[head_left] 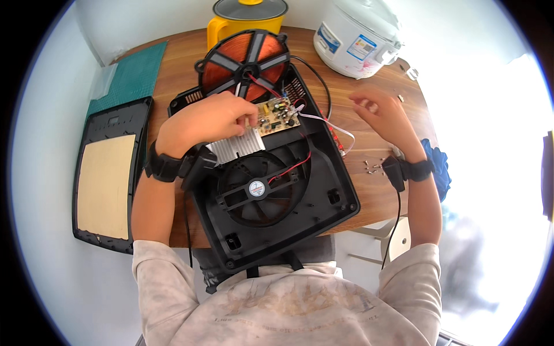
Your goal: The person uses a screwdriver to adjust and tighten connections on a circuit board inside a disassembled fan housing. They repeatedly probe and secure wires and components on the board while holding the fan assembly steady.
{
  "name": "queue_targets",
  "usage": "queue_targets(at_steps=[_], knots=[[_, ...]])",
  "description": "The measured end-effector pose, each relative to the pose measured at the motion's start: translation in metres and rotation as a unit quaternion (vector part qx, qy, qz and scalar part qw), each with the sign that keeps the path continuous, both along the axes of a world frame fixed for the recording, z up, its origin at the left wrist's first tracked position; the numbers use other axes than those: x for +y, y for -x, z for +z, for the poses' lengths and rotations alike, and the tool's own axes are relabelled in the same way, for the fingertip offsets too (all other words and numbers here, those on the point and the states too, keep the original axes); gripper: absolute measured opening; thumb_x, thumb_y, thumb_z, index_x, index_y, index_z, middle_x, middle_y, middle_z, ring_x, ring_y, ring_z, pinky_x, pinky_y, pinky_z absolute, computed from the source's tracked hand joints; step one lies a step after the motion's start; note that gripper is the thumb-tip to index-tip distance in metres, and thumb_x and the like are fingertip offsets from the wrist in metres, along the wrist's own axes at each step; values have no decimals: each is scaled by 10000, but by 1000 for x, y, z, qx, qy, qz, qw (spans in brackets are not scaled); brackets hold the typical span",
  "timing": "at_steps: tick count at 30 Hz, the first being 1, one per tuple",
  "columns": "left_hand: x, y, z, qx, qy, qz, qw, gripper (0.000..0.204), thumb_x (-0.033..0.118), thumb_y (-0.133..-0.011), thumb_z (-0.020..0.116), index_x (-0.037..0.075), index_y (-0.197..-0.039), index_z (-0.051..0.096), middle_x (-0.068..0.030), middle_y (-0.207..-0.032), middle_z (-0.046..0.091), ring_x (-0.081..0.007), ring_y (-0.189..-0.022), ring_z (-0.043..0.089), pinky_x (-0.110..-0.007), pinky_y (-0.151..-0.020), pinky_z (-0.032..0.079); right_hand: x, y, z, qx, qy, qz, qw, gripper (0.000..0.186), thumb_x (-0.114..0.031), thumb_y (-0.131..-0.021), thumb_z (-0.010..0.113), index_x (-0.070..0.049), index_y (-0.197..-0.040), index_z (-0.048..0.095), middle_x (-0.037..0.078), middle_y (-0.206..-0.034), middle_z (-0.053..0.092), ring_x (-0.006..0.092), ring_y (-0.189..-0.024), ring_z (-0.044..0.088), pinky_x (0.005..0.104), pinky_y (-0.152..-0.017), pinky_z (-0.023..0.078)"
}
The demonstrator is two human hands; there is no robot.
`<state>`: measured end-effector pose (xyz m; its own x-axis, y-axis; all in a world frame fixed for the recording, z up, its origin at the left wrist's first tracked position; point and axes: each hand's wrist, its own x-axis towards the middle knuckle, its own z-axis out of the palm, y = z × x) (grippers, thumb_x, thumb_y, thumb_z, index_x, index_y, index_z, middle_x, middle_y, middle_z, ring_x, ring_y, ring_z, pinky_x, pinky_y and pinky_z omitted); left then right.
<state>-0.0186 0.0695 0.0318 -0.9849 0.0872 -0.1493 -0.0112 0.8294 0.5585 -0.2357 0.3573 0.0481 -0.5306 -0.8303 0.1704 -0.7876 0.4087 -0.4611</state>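
Observation:
A black induction cooker base lies opened on the table, its near end past the front edge. My left hand reaches over it, fingers bent and pressed together at the left part of the circuit board. What these fingertips hold, if anything, is hidden. Just below them sits a ribbed silver heat sink. Nearer me is the round fan with a red wire. The copper coil leans at the base's far end. My right hand hovers right of the base, fingers loosely bent and apart, seemingly holding nothing.
Several small screws lie on the wooden table. A white rice cooker and a yellow pot stand at the back. At left, the black cover panel rests partly over a green mat. Blue cloth is at right.

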Motion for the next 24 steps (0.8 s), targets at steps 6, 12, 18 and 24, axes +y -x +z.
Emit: queue_targets(at_steps=[6, 12, 18, 24], knots=[[8, -5, 20, 23, 28, 10, 999, 217, 100, -886, 695, 20, -1088, 682, -116, -888, 717, -270, -818, 685, -359, -782, 539, 108, 27, -36, 28, -17, -158, 987, 281, -138, -901, 683, -20, -1155, 702, 142, -1020, 726, 277, -851, 685, 382, -816, 546], [42, 35, 49, 26, 30, -43, 998, 178, 161, -906, 683, 4, -985, 710, -120, -832, 718, -252, -767, 687, -352, -741, 540, 157, 17, -60, 101, -5, -245, 964, 299, -165, -919, 697, -27, -1183, 685, 168, -1125, 680, 318, -900, 675, 408, -834, 535], [53, 65, -3, 31, 13, -2, 999, 174, 160, -905, 687, 11, -980, 735, -114, -849, 741, -235, -776, 700, -341, -731, 544, 163, 8, -81, 38, 25, -247, 968, 319, -181, -924, 707, -41, -1209, 674, 163, -1122, 661, 359, -1035, 642, 419, -910, 508], [58, 70, -20, 43, -28, 36, 998, 165, 145, -866, 716, 16, -960, 755, -143, -843, 751, -277, -780, 727, -352, -737, 561, 169, 7, -89, 27, 52, -227, 972, 333, -155, -907, 712, -40, -1217, 669, 161, -1154, 652, 367, -1125, 604, 405, -992, 471]])
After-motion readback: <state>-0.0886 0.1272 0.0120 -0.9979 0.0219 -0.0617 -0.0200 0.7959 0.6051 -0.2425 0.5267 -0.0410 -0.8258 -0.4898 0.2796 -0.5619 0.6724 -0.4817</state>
